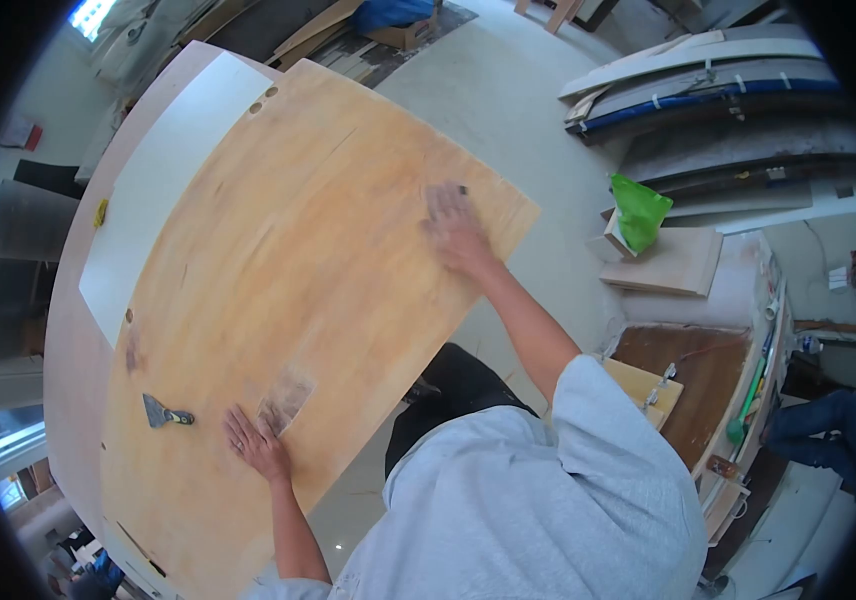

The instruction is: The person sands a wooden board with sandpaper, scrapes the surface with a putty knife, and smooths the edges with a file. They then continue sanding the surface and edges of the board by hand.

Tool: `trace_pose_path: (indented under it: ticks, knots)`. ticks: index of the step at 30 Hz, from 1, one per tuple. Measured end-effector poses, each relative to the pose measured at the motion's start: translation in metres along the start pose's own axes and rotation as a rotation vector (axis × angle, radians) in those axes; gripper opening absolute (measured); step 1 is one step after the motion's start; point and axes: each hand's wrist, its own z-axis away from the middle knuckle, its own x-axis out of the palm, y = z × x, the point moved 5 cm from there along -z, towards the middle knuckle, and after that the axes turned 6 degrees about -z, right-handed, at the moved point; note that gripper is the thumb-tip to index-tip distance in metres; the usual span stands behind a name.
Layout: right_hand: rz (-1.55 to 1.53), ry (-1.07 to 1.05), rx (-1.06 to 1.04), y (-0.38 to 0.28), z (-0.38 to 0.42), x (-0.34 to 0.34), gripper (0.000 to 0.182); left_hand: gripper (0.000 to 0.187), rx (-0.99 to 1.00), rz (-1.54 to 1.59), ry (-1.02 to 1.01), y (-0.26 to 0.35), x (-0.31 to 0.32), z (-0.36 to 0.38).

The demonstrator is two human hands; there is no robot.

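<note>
A large wooden panel [328, 240] with a smooth, yellowish face lies in front of me. My left hand [260, 445] rests flat on its near part, fingers spread, beside a greyish rectangular patch [291, 396]. Left of that hand lies a putty knife [167, 412] with a wide metal blade. Further along the panel, near its right end, my right hand [456, 232] presses down, slightly blurred. A small dark edge [463, 190] shows at its fingertips; I cannot tell what the hand holds.
Under the panel's left side lies a white sheet [163, 180], and beyond it a small yellow object [101, 212]. On the right stand stacked boards [708, 75], a green bag [638, 212] and a brown-topped bench [683, 370]. Blue denim [818, 435] shows at the far right.
</note>
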Motion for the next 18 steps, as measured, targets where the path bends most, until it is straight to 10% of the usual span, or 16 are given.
trace_pose_path:
  ticks: [5, 18]
  knots:
    - [0.014, 0.318, 0.366, 0.078, 0.042, -0.007, 0.084, 0.067, -0.167, 0.04, 0.037, 0.046, 0.023, 0.026]
    - [-0.022, 0.022, -0.242, -0.013, -0.184, 0.008, 0.085, 0.073, 0.006, 0.088, -0.066, 0.357, -0.015, -0.083]
